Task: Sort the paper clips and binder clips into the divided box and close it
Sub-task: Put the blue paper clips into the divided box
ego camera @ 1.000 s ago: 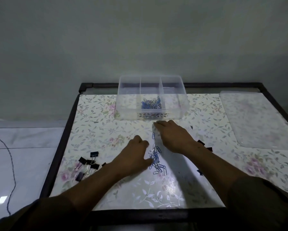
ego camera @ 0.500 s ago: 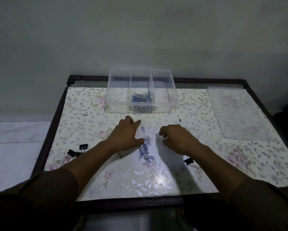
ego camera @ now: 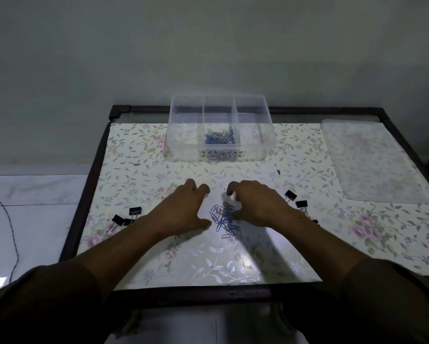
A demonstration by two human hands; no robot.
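Note:
A pile of blue and silver paper clips [ego camera: 224,219] lies on the floral table between my two hands. My left hand [ego camera: 183,208] rests palm down just left of the pile, fingers curled, thumb touching its edge. My right hand [ego camera: 255,203] cups the pile's right side with bent fingers. Neither hand has lifted anything. The clear divided box [ego camera: 173,135] stands open at the back, with paper clips [ego camera: 219,137] in its middle compartment. Black binder clips lie left [ego camera: 125,218] and right [ego camera: 296,199] of my arms.
The box's clear lid [ego camera: 372,160] lies flat at the back right of the table. The table has a dark wooden frame [ego camera: 84,202]. A tiled floor with a black cable [ego camera: 12,234] lies to the left. A wall rises behind the table.
Both hands have drawn closer together around the loose paper clips, bunching them into a tighter pile. The head view has shifted and tilted a little.

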